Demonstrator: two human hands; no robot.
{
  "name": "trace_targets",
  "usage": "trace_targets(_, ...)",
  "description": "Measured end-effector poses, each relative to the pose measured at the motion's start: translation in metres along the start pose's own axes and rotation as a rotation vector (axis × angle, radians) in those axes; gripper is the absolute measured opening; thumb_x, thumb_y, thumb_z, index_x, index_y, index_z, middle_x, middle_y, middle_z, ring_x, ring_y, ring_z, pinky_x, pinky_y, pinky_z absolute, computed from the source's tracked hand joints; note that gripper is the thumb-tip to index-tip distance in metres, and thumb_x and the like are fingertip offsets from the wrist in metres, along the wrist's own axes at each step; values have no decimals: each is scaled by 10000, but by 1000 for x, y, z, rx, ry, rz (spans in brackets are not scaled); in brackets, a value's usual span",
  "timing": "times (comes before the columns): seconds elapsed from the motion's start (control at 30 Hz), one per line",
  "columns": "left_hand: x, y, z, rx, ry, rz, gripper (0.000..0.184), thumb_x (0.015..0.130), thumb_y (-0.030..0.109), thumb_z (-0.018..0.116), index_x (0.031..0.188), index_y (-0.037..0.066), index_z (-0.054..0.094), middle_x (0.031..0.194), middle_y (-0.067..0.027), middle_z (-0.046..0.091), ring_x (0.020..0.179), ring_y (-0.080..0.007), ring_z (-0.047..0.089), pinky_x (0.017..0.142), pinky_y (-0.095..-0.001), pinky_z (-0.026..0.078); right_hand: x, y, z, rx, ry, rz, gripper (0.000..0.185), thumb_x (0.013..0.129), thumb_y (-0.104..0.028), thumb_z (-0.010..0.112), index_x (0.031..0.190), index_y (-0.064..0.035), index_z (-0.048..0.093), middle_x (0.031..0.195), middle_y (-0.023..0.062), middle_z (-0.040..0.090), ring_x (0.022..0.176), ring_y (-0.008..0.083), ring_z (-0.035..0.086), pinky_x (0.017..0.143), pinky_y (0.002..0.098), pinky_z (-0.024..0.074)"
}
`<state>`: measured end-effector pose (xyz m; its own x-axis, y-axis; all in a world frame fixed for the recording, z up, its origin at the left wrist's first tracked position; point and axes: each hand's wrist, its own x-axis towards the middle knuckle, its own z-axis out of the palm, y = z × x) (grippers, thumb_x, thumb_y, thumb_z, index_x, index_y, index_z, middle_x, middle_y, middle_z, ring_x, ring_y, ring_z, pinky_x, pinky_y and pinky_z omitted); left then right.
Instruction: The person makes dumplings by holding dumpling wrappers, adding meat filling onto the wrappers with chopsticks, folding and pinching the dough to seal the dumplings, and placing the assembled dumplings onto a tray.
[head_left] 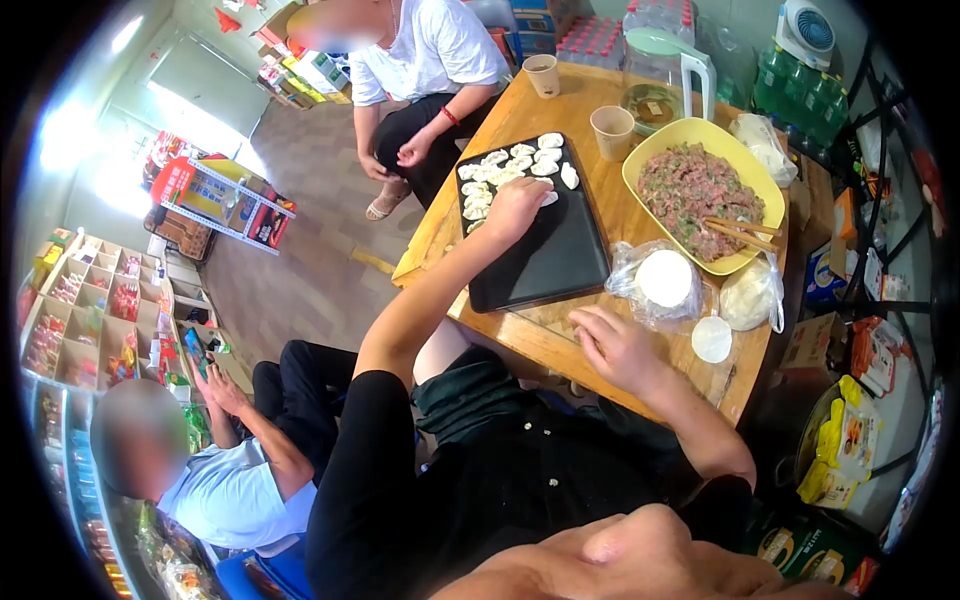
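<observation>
A pale, folded dough dumpling lay at the fingertips of the left hand, over the black rectangular metal tray, just beside the crowded rows of white crimped dumplings. Setting it down well seemed to call for a level base, a small gap from its neighbours and a light touch that spared the seam; the bare near part of the tray left room for that. The left forearm reached forward across the tray's left side, wrist slightly bent, fingers bunched downward; whether they pinched the dumpling or merely touched it could not be told. The right hand hung by the near edge of the yellowish wooden table, elbow bent, fingers loosely half-curled, nothing visible in them.
</observation>
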<state>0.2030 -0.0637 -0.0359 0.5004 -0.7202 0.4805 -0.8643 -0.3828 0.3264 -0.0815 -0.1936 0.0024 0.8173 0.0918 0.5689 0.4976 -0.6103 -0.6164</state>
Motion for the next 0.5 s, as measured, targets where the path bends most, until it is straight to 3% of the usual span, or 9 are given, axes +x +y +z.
trace_targets(0.13,-8,8,-1,64,10,70,224,846,93,655,1063,40,673,986,-129,685,946,-323,638,839,-415,500,-1,-2,2,9,-29,-15,288,833,1,637,1117,-38,614,999,128,659,844,313,669,695,373,548)
trace_targets(0.5,-7,7,-2,148,-16,75,243,821,67,669,1063,46,670,966,-124,660,935,-327,613,846,-417,491,-8,-1,5,30,-48,-15,268,820,-3,636,1086,-40,640,993,111,653,840,306,665,706,372,544)
